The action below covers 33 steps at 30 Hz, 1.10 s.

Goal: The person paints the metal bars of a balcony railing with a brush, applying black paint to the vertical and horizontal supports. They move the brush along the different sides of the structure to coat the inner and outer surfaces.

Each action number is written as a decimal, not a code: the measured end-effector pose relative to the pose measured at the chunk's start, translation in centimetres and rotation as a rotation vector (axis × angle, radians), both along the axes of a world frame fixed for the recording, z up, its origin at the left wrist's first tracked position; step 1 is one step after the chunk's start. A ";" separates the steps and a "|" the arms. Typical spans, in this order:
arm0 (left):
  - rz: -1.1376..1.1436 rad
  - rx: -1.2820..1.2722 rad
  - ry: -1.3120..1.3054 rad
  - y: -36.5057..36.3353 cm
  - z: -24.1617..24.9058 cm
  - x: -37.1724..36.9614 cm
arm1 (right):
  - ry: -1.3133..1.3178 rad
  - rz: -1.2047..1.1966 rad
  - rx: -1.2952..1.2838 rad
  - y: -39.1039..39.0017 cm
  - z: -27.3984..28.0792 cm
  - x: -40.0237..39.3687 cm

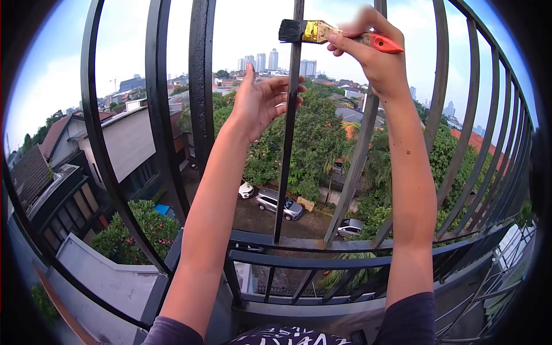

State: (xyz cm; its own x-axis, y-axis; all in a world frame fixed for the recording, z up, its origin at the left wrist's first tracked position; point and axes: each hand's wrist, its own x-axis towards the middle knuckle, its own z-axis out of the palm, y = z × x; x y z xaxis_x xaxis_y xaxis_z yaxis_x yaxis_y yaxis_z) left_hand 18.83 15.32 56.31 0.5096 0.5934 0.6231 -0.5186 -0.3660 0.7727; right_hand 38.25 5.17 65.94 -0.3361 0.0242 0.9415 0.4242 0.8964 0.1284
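Paintbrush with black bristles, a yellow metal band and a red-tipped wooden handle [339,34] is sitting high up in front of me, its bristles touching the thin black vertical metal bar [289,126] near the top of the view. I am gripping the handle with my right hand [371,52], fingers pinched around it just behind the yellow band, the red end poking out past my knuckles. My left hand [261,100] is resting open against the same thin bar lower down, fingers spread and wrapping loosely around it rather than clenching.

I am looking out through a black curved railing [322,261] of upright bars, with a thicker black post [201,86] to the left of my left hand. Far below, parked cars [279,204] are standing on a lane among green trees [313,138], with rooftops and distant towers beyond.

As I judge it, the main risk is the brush slipping from that light pinch and dropping between the bars toward the cars underneath. My left palm is also lying on the bar being brushed, so wet paint could smear onto the fingers. Pressing the bristles sideways could twist the handle in my grip.
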 end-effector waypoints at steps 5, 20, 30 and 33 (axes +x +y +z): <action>0.073 0.024 0.044 -0.9 -0.1 -0.3 | 0.130 0.016 -0.060 -1.9 -0.5 -1.5; 0.157 0.083 0.020 0.1 -0.7 0.2 | 0.037 -0.126 -0.041 -3.9 1.1 -2.1; 0.066 0.089 -0.102 0.9 -1.9 -0.7 | 0.064 -0.297 0.112 -5.8 1.7 -2.7; 0.123 0.101 -0.077 1.4 -2.0 -0.4 | 0.085 -0.202 0.158 -7.0 0.9 -5.4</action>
State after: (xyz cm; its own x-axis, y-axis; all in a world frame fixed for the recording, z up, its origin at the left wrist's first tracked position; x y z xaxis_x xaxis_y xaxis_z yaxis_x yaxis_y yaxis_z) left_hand 18.43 16.75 54.30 0.3858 0.5802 0.7173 -0.5214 -0.5042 0.6884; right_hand 32.88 -1.82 66.81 -0.2590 -0.0669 0.9636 0.6077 0.7641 0.2164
